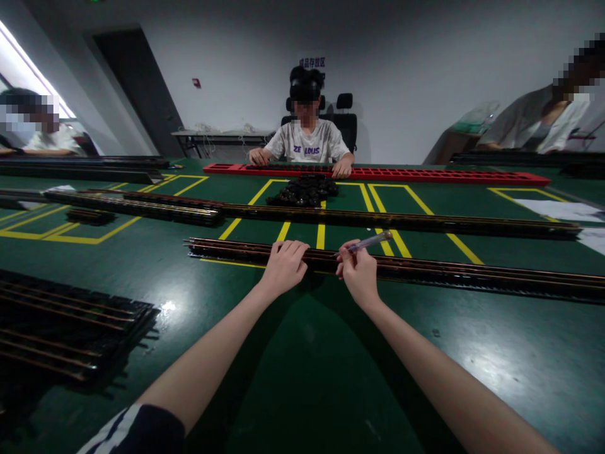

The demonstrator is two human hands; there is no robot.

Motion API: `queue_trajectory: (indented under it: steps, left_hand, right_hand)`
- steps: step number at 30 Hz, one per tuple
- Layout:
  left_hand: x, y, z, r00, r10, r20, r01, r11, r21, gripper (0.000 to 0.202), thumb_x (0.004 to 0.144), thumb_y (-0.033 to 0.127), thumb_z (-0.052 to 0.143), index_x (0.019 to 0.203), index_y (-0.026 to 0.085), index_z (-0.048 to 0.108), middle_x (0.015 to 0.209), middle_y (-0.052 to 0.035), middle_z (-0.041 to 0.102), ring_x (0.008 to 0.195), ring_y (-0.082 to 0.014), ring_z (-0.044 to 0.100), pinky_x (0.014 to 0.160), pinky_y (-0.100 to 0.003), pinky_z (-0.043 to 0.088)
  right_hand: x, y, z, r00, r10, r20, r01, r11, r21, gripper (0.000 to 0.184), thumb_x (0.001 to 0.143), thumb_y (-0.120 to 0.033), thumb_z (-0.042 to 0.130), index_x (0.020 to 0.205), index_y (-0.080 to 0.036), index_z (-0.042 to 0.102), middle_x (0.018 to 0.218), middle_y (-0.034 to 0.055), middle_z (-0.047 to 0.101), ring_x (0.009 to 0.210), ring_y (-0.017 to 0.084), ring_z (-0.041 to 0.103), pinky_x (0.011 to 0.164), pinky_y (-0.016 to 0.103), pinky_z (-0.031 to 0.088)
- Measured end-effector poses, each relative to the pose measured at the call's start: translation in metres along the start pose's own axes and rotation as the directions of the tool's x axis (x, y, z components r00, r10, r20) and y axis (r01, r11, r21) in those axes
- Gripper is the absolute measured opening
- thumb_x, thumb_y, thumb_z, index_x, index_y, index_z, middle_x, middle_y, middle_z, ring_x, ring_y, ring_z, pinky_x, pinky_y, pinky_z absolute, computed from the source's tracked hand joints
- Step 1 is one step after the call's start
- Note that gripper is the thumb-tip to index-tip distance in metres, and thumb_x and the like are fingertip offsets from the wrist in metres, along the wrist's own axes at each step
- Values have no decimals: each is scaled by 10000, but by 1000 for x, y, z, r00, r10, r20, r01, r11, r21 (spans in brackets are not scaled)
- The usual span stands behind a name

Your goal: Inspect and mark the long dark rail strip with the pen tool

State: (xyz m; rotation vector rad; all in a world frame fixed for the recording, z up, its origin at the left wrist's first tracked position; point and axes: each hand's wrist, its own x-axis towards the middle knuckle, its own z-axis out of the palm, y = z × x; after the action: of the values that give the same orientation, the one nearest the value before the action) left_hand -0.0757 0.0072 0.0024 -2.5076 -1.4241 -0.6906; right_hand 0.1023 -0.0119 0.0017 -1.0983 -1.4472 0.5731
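A long dark rail with copper-coloured strips (449,272) lies across the green table (302,353) in front of me. My left hand (284,265) rests on the rail's near edge, fingers curled over its top. My right hand (358,270) is closed on a clear pen-like tool (371,241), whose tip points up and to the right above the rail. The two hands are about a hand's width apart.
A second long rail (401,221) lies behind, then a pile of small black parts (305,191) and a red tray (425,174) where a person in a white shirt sits opposite. Stacked dark rails (66,331) lie at my left. Other people sit at both sides.
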Motion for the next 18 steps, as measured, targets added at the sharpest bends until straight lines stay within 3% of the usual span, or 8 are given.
queue_trajectory:
  steps: [18]
  left_hand:
    - [0, 0, 1, 1000, 5, -7, -5, 1000, -1, 328, 832, 155, 409, 1115, 166, 576, 1135, -86, 647, 1069, -234, 555, 940, -417, 362]
  right_hand:
    - [1, -2, -1, 998, 52, 27, -53, 998, 34, 255, 848, -439, 503, 815, -189, 471, 631, -17, 535, 412, 110, 534, 341, 218, 419]
